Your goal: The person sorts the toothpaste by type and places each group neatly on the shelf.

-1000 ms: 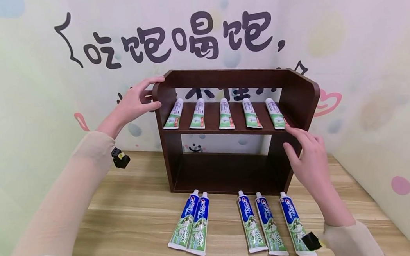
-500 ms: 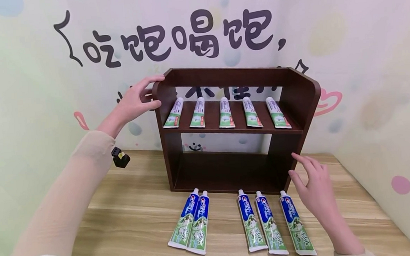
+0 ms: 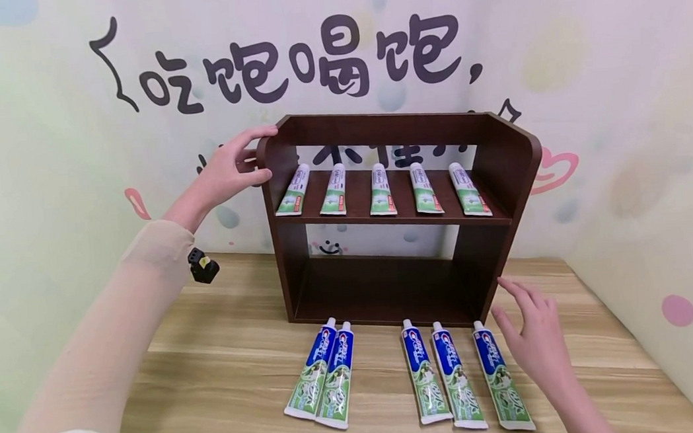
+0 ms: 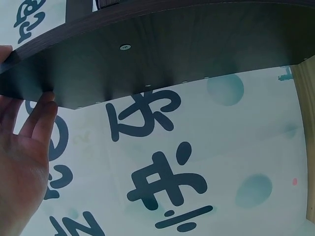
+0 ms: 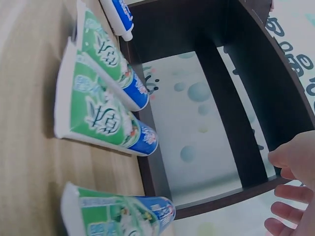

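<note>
A dark brown two-level shelf (image 3: 394, 219) stands on the table. My left hand (image 3: 224, 171) rests against its left side panel, index fingertip at the top edge and thumb at the front edge; in the left wrist view, fingertips (image 4: 48, 101) touch the panel's outer face. My right hand (image 3: 535, 334) is beside the shelf's lower right corner, fingers extended and holding nothing. Nearest to it lies a blue-and-green toothpaste tube (image 3: 502, 379). Several white-and-green toothpaste tubes, such as the middle one (image 3: 382, 191), lie spaced in a row on the upper level.
More blue-and-green tubes lie before the shelf: a touching pair (image 3: 335, 376) on the left, then a tube (image 3: 424, 374) and its neighbour (image 3: 459, 378) right of centre. A lettered backdrop (image 3: 337, 58) stands behind the wooden table (image 3: 214, 383).
My right hand has left the rightmost tube on the upper level and moved down, to beside the shelf's lower right corner. My left hand has stayed on the side panel.
</note>
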`<move>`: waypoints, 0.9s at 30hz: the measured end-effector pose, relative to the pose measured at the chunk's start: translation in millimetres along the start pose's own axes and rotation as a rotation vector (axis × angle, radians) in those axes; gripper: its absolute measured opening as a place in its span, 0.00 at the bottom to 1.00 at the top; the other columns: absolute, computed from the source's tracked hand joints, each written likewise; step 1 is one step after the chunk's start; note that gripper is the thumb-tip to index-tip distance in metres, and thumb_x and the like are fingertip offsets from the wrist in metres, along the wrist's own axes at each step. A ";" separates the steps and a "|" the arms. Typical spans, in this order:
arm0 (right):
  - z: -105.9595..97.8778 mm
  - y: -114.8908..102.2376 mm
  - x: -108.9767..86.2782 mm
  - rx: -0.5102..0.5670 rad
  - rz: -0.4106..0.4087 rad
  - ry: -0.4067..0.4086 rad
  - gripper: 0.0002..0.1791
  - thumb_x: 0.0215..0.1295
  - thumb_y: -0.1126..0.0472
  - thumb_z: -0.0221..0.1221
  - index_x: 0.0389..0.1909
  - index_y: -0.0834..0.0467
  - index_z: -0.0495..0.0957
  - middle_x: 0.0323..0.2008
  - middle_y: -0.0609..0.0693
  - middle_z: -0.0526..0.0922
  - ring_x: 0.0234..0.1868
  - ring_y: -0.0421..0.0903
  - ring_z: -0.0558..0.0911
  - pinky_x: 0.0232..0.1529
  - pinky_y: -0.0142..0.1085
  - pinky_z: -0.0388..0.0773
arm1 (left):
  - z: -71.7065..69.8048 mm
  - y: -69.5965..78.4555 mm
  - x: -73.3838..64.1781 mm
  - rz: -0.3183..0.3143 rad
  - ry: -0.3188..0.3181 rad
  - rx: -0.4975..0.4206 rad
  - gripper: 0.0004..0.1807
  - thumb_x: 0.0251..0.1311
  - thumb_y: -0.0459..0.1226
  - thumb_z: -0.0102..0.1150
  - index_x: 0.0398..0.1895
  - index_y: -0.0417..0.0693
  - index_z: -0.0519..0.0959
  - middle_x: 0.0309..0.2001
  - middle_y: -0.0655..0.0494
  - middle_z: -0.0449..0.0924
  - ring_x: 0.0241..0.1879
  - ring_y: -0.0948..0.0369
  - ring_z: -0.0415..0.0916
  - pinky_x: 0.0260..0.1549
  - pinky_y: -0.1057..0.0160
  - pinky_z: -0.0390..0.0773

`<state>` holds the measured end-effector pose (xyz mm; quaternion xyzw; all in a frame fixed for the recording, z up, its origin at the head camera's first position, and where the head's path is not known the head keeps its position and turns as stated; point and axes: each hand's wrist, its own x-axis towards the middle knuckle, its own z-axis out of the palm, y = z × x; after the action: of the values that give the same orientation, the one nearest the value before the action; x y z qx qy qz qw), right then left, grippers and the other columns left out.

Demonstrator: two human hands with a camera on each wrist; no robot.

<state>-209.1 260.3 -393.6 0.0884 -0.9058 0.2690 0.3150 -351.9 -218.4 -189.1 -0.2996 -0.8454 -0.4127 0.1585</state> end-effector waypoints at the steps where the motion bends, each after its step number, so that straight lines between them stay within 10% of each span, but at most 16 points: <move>1: 0.4 0.9 -1.3 -0.004 0.003 -0.006 0.28 0.64 0.66 0.62 0.66 0.60 0.70 0.60 0.68 0.73 0.52 0.64 0.68 0.44 0.48 0.63 | 0.0 -0.1 0.0 0.000 0.000 0.002 0.34 0.62 0.31 0.60 0.72 0.54 0.64 0.75 0.59 0.60 0.66 0.46 0.71 0.53 0.78 0.76; 27: 3.4 28.2 -32.7 -0.057 0.149 -0.366 0.36 0.66 0.56 0.62 0.71 0.63 0.61 0.62 0.73 0.70 0.60 0.73 0.68 0.53 0.71 0.69 | 0.2 0.0 -0.3 0.009 0.006 0.006 0.34 0.62 0.30 0.60 0.72 0.54 0.65 0.75 0.58 0.61 0.65 0.46 0.72 0.56 0.75 0.76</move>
<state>-194.5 281.8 -428.3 0.0598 -0.9593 0.2453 0.1265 -351.7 -218.4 -189.4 -0.3018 -0.8447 -0.4105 0.1638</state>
